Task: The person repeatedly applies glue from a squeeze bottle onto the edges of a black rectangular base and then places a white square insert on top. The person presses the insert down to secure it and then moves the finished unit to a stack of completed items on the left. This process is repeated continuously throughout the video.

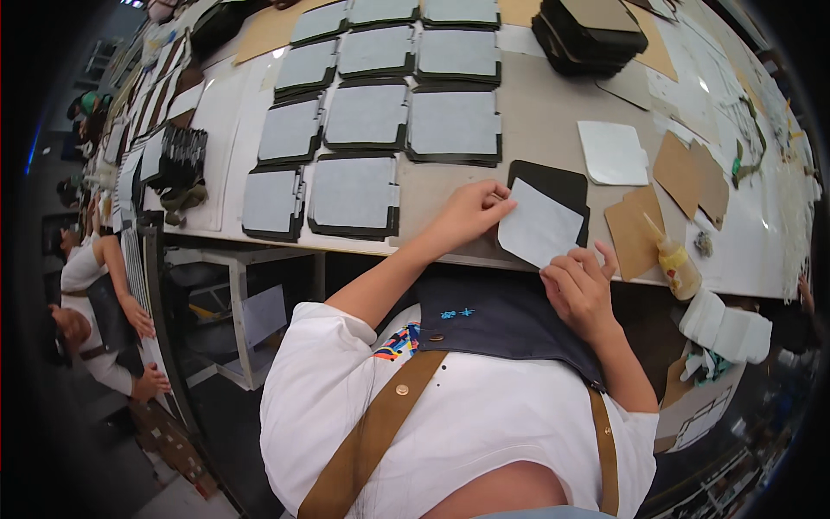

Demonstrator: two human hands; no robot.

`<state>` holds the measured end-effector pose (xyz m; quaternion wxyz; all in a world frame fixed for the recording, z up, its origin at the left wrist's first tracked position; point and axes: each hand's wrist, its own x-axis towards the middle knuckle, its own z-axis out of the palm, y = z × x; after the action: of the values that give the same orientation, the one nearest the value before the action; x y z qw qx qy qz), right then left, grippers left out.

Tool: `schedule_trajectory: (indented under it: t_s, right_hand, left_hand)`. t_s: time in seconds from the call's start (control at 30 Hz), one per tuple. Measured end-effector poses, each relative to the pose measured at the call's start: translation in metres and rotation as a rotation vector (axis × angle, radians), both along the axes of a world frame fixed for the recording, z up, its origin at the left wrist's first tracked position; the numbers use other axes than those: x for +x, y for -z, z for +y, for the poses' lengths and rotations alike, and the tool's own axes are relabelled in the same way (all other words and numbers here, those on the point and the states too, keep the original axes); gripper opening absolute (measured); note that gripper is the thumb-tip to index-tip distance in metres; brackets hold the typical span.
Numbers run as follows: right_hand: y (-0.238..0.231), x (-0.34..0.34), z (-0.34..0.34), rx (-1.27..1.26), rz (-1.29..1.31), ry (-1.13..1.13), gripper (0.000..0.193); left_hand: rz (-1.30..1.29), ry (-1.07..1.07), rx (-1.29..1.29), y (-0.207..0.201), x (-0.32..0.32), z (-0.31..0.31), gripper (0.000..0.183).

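A light grey sheet [538, 227] is held at the table's front edge, tilted over a black panel [553, 183]. My left hand [471, 212] pinches its upper left corner between thumb and fingers. At its lower right corner, the curled fingers of my right hand [581, 290] grip the edge, with the little finger raised. The black panel sticks out beyond the sheet at the top and right. To the left of my hands lie rows of grey-faced, black-edged panel stacks [353, 192].
Right of my hands are a white panel [612, 153], brown card pieces [635, 229] and a yellow-labelled nozzle bottle [677, 264]. A tall black stack [592, 39] stands at the far right. Another person [108, 311] is at the left. A box [705, 402] stands below the table's right edge.
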<state>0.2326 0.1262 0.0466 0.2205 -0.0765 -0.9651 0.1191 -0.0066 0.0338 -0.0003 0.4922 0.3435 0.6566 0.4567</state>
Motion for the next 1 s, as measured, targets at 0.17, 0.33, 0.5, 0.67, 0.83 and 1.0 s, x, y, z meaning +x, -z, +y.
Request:
schedule_trajectory:
  t_s: [0.17,0.33,0.5,0.67,0.83,1.0]
  right_hand:
    - [-0.001,0.009,0.01,-0.046,0.025,0.156,0.027]
    - [0.003,0.012,0.02,-0.045,0.054,0.275,0.023]
    - [0.008,0.006,0.03,-0.028,0.065,0.283,0.023]
    - [0.002,0.008,0.038,0.028,0.063,0.328,0.021]
    - [0.001,0.04,0.058,0.107,0.064,0.541,0.02]
    - [0.018,0.124,0.1,0.231,0.02,1.112,0.036]
  left_hand:
    - [0.345,-0.099,0.094,-0.021,-0.032,-0.041,0.025]
    - [0.576,-0.217,-0.054,-0.055,-0.126,-0.152,0.027]
    - [0.588,-0.559,-0.23,-0.058,-0.201,-0.256,0.026]
    - [0.58,-0.591,-0.359,-0.026,-0.268,-0.301,0.028]
    - [0.768,-0.708,-0.387,0.012,-0.303,-0.313,0.029]
    - [1.33,-0.83,-0.258,-0.001,-0.268,-0.234,0.029]
